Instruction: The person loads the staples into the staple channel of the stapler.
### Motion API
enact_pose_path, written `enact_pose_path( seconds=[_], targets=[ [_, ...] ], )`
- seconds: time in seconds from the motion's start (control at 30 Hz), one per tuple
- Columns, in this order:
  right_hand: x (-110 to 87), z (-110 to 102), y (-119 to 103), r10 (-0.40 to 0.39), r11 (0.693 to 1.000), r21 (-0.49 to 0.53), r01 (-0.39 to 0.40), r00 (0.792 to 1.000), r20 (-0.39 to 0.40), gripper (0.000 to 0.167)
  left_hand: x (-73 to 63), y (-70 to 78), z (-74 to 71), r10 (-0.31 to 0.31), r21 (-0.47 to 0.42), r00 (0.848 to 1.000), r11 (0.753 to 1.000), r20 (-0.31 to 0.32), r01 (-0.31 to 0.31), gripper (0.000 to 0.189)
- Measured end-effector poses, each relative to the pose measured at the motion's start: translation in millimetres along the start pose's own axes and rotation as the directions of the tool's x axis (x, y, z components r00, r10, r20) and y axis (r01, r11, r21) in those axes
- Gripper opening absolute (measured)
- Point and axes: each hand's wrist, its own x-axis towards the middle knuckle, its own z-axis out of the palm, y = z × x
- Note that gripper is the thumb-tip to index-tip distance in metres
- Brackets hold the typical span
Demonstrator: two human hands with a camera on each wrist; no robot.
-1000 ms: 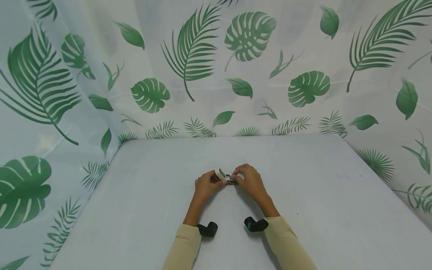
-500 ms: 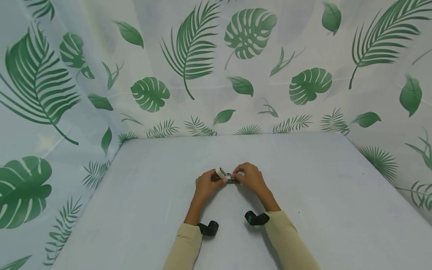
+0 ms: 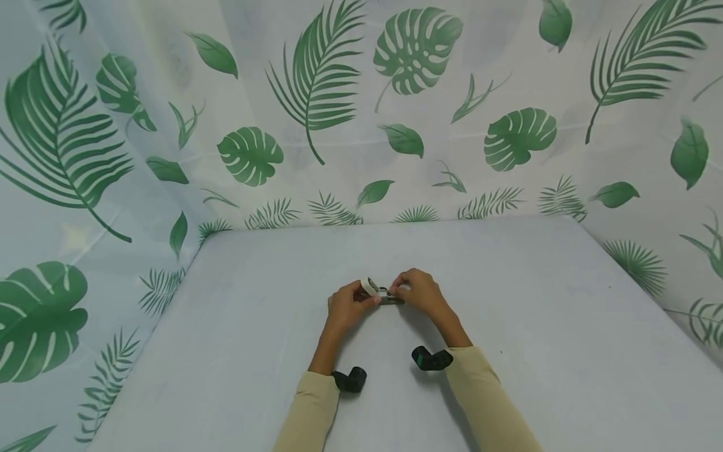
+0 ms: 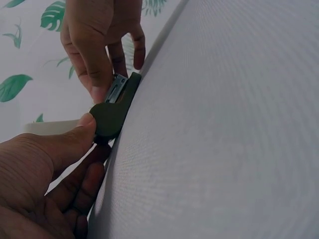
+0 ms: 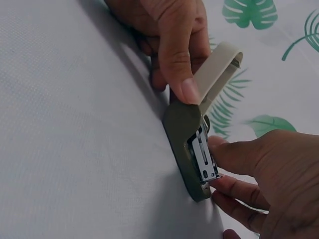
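A small stapler (image 5: 182,124) with a dark green base rests on the white table, its cream top arm (image 5: 219,69) swung up and its metal staple magazine (image 5: 203,154) exposed. My left hand (image 3: 346,307) pinches the stapler at its hinge end, the thumb pressed on the green side in the left wrist view. At the other end, my right hand (image 3: 420,292) holds the magazine near its front tip between thumb and fingers. Whether any staples lie inside the magazine cannot be made out.
The white tabletop (image 3: 254,326) stretches around both hands. A curtain (image 3: 339,113) printed with green leaves hangs behind the table and at both sides. Black wrist cameras (image 3: 432,358) sit at the sleeve cuffs.
The right hand has shifted slightly up and right, so more of the green base's front end shows. The left hand keeps its grip and the stapler stays nearly in place.
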Motion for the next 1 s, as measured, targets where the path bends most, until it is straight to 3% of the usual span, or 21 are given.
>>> enact_pose_path(
  seconds=[0.43, 0.77, 1.0],
  targets=[
    [-0.1, -3.1, -0.5, 0.019, 0.999, 0.030, -0.019, 1.000, 0.009, 0.013, 1.8, 0.2, 0.6, 0.006, -0.007, 1.000, 1.000, 0.000, -0.006, 0.025],
    [-0.9, -9.5, 0.6, -0.024, 0.998, 0.064, 0.021, 0.999, 0.049, 0.010, 1.4, 1.8, 0.9, 0.002, -0.017, 1.000, 1.000, 0.000, -0.002, 0.025],
    [-4.5, -7.4, 13.6, -0.042, 0.991, 0.132, 0.037, 0.998, 0.040, 0.018, 2.5, -1.7, 0.5, -0.016, -0.025, 1.000, 1.000, 0.010, 0.017, 0.028]
  ],
)
